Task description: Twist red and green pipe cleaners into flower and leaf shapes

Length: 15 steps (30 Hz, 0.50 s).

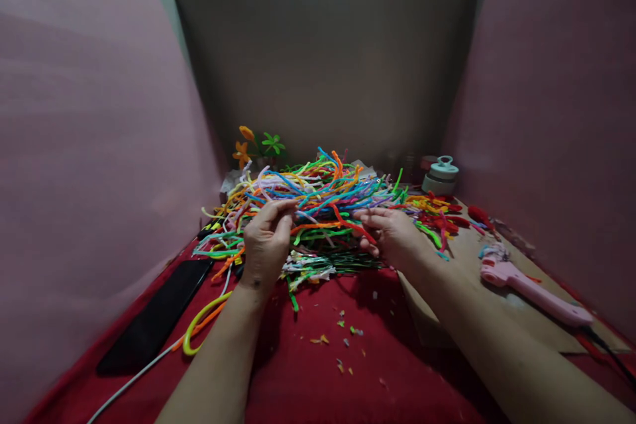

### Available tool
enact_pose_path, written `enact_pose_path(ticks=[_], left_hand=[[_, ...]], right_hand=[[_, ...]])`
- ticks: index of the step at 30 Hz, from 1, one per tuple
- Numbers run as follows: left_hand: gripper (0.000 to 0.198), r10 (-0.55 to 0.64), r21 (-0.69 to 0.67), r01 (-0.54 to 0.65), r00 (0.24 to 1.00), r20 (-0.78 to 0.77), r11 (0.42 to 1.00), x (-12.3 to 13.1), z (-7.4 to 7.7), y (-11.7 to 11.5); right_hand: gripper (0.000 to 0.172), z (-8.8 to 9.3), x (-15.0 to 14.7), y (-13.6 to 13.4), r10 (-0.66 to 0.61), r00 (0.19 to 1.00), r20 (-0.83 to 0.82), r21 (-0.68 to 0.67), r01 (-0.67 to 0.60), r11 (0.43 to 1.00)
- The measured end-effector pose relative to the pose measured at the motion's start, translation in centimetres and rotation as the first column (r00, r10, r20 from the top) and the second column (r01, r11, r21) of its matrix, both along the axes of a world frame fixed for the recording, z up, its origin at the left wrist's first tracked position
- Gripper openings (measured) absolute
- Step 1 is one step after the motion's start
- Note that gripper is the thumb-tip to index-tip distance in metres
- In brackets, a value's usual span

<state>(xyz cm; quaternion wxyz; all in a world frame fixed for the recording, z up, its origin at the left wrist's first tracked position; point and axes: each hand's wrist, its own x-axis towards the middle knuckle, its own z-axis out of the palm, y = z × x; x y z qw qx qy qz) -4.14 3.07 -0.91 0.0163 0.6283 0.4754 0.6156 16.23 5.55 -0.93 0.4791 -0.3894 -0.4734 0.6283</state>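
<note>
A big heap of pipe cleaners in many colours (318, 195) lies on a red cloth (318, 351) in front of me. My left hand (265, 245) is raised at the heap's near left side, fingers pinched together on strands. My right hand (392, 235) rests at the near right side, fingers curled around an orange-red pipe cleaner (348, 222) that runs between the two hands. A bundle of thin green wire stems (328, 265) lies under the heap, just beyond my wrists.
A pink glue gun (527, 288) with its cable lies on brown cardboard (467, 258) at right. A black phone (156, 318) and white cable (134, 377) lie at left. Tape rolls (440, 175) and small pipe-cleaner flowers (256, 146) stand at the back. Cardboard and pink walls enclose the space.
</note>
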Motion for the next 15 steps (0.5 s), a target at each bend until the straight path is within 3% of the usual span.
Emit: enact_pose_path(ticks=[3, 5, 7, 11, 13, 15], left_hand=[[0.018, 0.245, 0.152, -0.214, 0.943, -0.226, 0.965, -0.7, 0.1, 0.5], [0.021, 0.366, 0.123, -0.345, 0.866, -0.342, 0.931, -1.1, -0.3, 1.0], [0.025, 0.384, 0.007, -0.433, 0.792, -0.474, 0.901, -1.3, -0.9, 1.5], [0.025, 0.298, -0.151, -0.533, 0.66, -0.69, 0.832, -0.8, -1.8, 1.6], [0.025, 0.293, -0.144, -0.559, 0.616, -0.731, 0.816, -0.4, -1.9, 1.4], [0.025, 0.3, -0.128, -0.57, 0.594, -0.746, 0.812, -0.2, -1.8, 1.1]], right_hand=[[0.02, 0.5, 0.0, -0.1, -0.175, 0.985, 0.0, 0.12, 0.173, 0.977], [0.017, 0.5, -0.2, -0.3, -0.262, 0.962, 0.079, 0.237, 0.237, 0.942], [0.017, 0.6, -0.7, -0.6, -0.336, 0.925, 0.18, 0.381, 0.249, 0.89], [0.019, 1.9, -2.3, -1.1, -0.412, 0.857, 0.311, 0.666, 0.113, 0.738], [0.021, 2.8, -3.5, -0.6, -0.431, 0.827, 0.362, 0.783, -0.019, 0.621], [0.026, 3.2, -4.8, 0.7, -0.486, 0.768, 0.417, 0.865, -0.173, 0.47]])
